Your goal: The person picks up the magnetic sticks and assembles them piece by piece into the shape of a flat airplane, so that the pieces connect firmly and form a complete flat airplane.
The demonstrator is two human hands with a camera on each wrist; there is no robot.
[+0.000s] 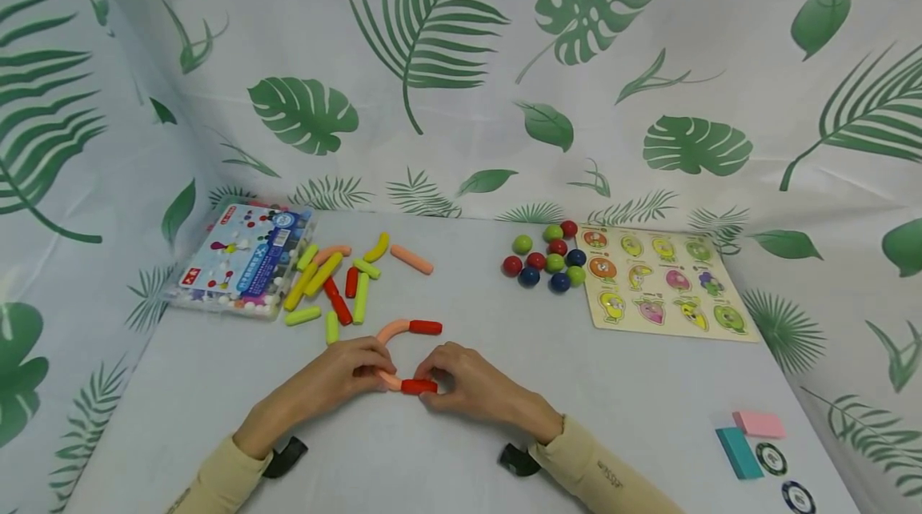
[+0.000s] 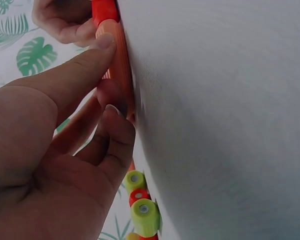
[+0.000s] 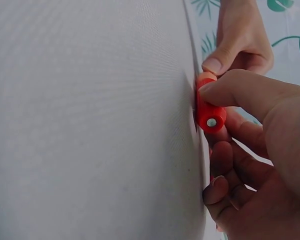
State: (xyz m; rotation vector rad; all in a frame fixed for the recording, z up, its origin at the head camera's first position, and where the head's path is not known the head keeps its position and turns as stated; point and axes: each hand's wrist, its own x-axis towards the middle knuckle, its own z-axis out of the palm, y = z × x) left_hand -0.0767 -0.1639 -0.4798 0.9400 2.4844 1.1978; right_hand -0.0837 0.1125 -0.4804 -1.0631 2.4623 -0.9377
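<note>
My left hand (image 1: 360, 366) pinches a curved orange magnetic rod (image 2: 121, 60) between thumb and fingers, low at the white tabletop. A short red magnetic rod (image 3: 210, 112) meets one end of the orange piece, and my right hand (image 1: 471, 384) grips it by thumb and fingertips. A silvery disc shows in its free end in the right wrist view. At the far end of the curved orange section (image 1: 392, 330), another red rod (image 1: 426, 327) points right. Together the pieces make a C shape opening to the right. My left fingers hide part of the curve.
Loose yellow, green, red and orange rods (image 1: 360, 299) lie beyond my left hand, beside a clear plastic box (image 1: 238, 254). Red, green and blue balls (image 1: 555, 262) sit near a fruit puzzle board (image 1: 666, 280). Pink (image 1: 759, 423) and teal blocks (image 1: 739, 454) lie right, with two round chips (image 1: 772, 459).
</note>
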